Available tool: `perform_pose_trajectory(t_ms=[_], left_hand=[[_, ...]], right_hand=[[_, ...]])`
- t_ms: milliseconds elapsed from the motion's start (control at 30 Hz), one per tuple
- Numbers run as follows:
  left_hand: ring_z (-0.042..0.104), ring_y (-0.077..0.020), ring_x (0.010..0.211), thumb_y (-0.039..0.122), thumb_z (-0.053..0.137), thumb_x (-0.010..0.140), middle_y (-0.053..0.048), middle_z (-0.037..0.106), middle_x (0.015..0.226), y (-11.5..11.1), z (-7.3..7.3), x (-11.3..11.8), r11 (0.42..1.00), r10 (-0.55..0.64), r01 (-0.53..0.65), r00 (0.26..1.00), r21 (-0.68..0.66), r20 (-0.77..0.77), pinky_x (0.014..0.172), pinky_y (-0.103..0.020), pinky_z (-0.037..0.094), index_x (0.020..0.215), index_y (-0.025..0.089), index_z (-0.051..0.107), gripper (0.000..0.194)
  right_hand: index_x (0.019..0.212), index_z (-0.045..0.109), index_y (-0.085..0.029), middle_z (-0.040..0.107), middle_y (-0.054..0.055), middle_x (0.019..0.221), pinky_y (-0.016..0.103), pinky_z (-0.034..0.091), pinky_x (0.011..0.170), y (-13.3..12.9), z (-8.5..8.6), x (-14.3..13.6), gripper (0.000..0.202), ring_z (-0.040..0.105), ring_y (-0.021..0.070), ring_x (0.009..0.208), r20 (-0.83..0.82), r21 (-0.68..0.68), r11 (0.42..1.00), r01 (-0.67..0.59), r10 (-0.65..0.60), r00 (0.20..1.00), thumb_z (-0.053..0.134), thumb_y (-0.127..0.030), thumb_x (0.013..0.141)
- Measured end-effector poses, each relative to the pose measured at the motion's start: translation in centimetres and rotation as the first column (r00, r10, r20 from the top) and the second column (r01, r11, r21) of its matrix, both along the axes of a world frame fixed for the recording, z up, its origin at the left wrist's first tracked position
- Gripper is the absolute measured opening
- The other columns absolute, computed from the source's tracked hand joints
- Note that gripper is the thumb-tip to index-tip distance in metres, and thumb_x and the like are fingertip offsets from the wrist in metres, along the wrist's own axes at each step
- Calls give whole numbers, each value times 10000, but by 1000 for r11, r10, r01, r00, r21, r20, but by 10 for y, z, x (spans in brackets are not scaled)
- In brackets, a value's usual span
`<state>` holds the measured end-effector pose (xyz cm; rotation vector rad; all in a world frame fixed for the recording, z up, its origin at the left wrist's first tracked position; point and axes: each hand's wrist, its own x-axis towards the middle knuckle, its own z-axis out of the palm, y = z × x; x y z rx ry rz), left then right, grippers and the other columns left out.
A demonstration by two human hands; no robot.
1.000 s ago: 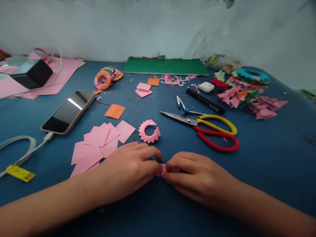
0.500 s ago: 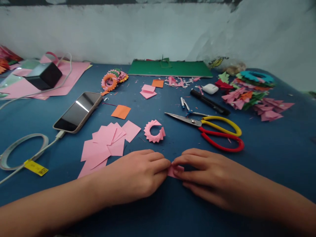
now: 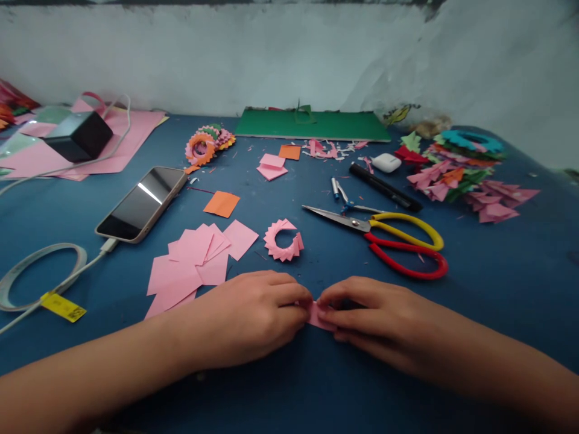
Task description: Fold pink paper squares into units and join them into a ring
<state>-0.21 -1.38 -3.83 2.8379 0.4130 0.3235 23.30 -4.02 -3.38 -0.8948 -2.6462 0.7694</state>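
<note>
Between my hands, low on the blue table, is a small folded piece of pink paper. My left hand pinches its left end, with the fingers curled in. At its right end my right hand presses it between thumb and fingertips. The fingers hide most of the paper. Just beyond lies a partly closed ring of folded pink paper. Loose pink paper squares are spread in an overlapping pile beside my left forearm.
Scissors with yellow and red handles lie beyond my right hand. A phone on a cable and a tape roll are at left. A black pen, an orange square and folded paper pieces lie farther back.
My fingers have shifted slightly on the pink paper; the left hand's grip covers its left end and the right fingertips have closed in on it. Other things stay where they were.
</note>
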Motion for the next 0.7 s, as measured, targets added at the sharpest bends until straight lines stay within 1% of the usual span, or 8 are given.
perform_pose_trajectory(t_ms=[100, 233, 367, 467, 600, 700], left_hand=[[580, -193, 908, 145, 405, 927, -76, 653, 1011, 1, 1, 1, 1000, -12, 12, 1000, 5, -9, 846, -341, 510, 884, 113, 650, 251], [583, -188, 910, 141, 417, 922, -80, 662, 986, 1, 1, 2, 1000, 3, -3, 1000, -12, 30, 834, -341, 509, 890, 115, 655, 241], [584, -187, 911, 143, 410, 926, -80, 665, 977, 0, -1, 1, 1000, 10, -9, 999, -19, 40, 832, -336, 502, 913, 113, 653, 245], [584, -191, 914, 149, 394, 933, -76, 663, 988, 1, -1, 1, 1000, -2, 2, 1000, 6, 1, 852, -333, 490, 911, 120, 647, 256], [586, -200, 909, 154, 406, 927, -71, 660, 1012, 0, 3, 2, 998, -14, 17, 998, 62, -58, 835, -340, 487, 881, 132, 636, 235], [582, -215, 944, 153, 411, 918, -69, 671, 985, -3, 7, 3, 995, -9, 17, 997, 102, -73, 865, -355, 470, 877, 133, 635, 228]], right_hand=[[1098, 634, -223, 620, 58, 1105, 253, 512, 821, -1, 1, -1, 254, 604, 140, 966, 3, 14, 1000, -11, 11, 1000, 492, -163, 896], [1063, 656, -222, 624, 68, 1108, 273, 524, 794, -2, 2, -4, 250, 612, 152, 952, 25, 67, 998, -6, 5, 1000, 477, -161, 900], [1039, 662, -227, 623, 59, 1115, 271, 518, 808, -3, 3, -5, 245, 607, 143, 961, 37, 85, 996, -4, 1, 999, 464, -168, 908], [1032, 657, -207, 630, 61, 1098, 277, 511, 822, -5, 5, -5, 241, 599, 145, 958, 47, 111, 994, -21, 16, 999, 450, -167, 914], [1045, 646, -187, 640, 54, 1098, 313, 500, 845, -7, 6, -7, 239, 577, 169, 984, 79, 172, 984, -49, 36, 996, 448, -168, 912], [1087, 632, -186, 661, 43, 1079, 350, 496, 840, -12, 4, -9, 251, 571, 194, 995, 105, 246, 969, -31, 5, 994, 447, -205, 918]])
